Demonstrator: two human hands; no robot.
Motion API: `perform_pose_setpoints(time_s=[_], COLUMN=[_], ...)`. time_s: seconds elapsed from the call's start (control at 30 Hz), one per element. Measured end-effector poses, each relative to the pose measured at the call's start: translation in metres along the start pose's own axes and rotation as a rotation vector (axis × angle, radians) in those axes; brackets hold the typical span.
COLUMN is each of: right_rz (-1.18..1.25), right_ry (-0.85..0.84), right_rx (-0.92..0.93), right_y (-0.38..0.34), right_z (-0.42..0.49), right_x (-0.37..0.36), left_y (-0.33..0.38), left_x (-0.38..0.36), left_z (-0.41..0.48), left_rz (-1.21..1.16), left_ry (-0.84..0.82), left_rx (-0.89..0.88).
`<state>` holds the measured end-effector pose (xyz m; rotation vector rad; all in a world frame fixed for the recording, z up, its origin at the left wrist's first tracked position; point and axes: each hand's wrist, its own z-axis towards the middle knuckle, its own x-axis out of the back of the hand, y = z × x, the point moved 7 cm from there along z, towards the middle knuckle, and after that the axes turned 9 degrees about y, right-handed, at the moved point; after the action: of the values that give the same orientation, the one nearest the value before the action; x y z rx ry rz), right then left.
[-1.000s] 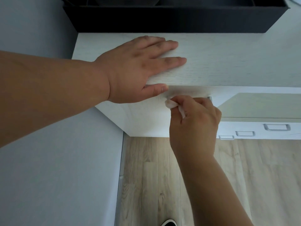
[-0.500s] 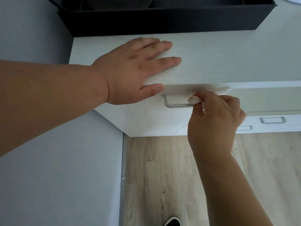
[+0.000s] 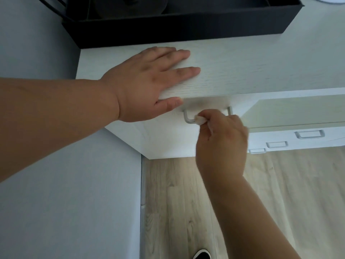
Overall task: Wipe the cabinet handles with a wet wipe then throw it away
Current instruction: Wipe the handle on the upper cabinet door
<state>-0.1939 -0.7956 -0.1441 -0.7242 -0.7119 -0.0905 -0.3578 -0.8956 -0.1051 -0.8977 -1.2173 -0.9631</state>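
Head view, looking down the front of a white wood-grain cabinet (image 3: 242,71). Its top fills the upper middle of the frame.

Left hand (image 3: 149,85): centre-left, lying flat on the cabinet top. Fingers straight and close together, pointing right. Thumb hooks over the front edge, just left of the handle. Holds nothing.

Handle (image 3: 188,119): pale metal U-shaped bar at frame centre, just under the top's front edge. Left leg and corner show bare. Right leg is visible above the right hand. The middle of the bar is covered.

Wet wipe (image 3: 200,119): small white wad, pinched in the right hand's fingertips and pressed on the bar near its left corner. Only a bit of it shows beyond the fingers.

Right hand (image 3: 222,144): comes up from lower right, fingers curled, gripping the wet wipe at the handle. Slight motion blur on its right edge.

Surroundings:
- Black box (image 3: 186,25) along the top of the frame, standing at the back of the cabinet top, with a round dark object (image 3: 130,4) inside.
- Three further handles (image 3: 309,134) in a row at right, below mid-height, on white fronts.
- Grey wall (image 3: 65,184) fills lower left.
- Plank floor (image 3: 186,202) lower centre and right.
- Shoe toe (image 3: 202,255), black with a pale rim, at the bottom edge.
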Motion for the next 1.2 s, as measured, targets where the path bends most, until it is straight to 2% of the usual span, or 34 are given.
perform_pose_setpoints(time_s=[0.1, 0.23, 0.3, 0.5, 0.6, 0.7, 0.8, 0.87, 0.97, 1.1, 1.2], right_rz=[0.078, 0.017, 0.069, 0.072, 0.061, 0.096, 0.140, 0.085, 0.039, 0.294, 0.321], right_ry=[-0.053, -0.001, 0.014, -0.135, -0.062, -0.058, -0.084, -0.044, 0.010, -0.070, -0.068], right_rx=[0.062, -0.030, -0.057, -0.038, -0.056, -0.097, -0.051, -0.035, -0.148, -0.511, -0.505], right_y=[-0.004, 0.022, 0.014, 0.026, 0.033, 0.024, 0.031, 0.048, 0.077, 0.075, 0.061], right_z=[0.001, 0.013, 0.006, 0.019, 0.027, 0.018, 0.022, 0.032, 0.037, 0.017, 0.015], right_x=[-0.004, 0.006, 0.006, 0.015, 0.027, 0.023, 0.025, 0.033, 0.043, 0.032, 0.032], left_y=[-0.001, 0.002, 0.002, 0.025, 0.028, 0.026, 0.024, 0.023, 0.020, 0.020, 0.019], left_x=[0.001, 0.001, 0.003, 0.011, 0.013, 0.012, 0.009, 0.007, 0.005, 0.003, 0.004], left_z=[-0.001, -0.002, -0.005, 0.013, 0.020, 0.021, 0.025, 0.025, 0.026, 0.025, 0.026], left_rz=[0.000, 0.004, 0.004, -0.001, -0.007, -0.042, -0.058, -0.071, -0.092, -0.096, -0.110], left_ry=[-0.008, -0.065, -0.086, -0.119, -0.113, -0.096, -0.101, -0.106, -0.105, -0.098, -0.083], left_rx=[0.003, 0.023, 0.041, 0.195, 0.198, 0.208, 0.213, 0.211, 0.204, 0.202, 0.214])
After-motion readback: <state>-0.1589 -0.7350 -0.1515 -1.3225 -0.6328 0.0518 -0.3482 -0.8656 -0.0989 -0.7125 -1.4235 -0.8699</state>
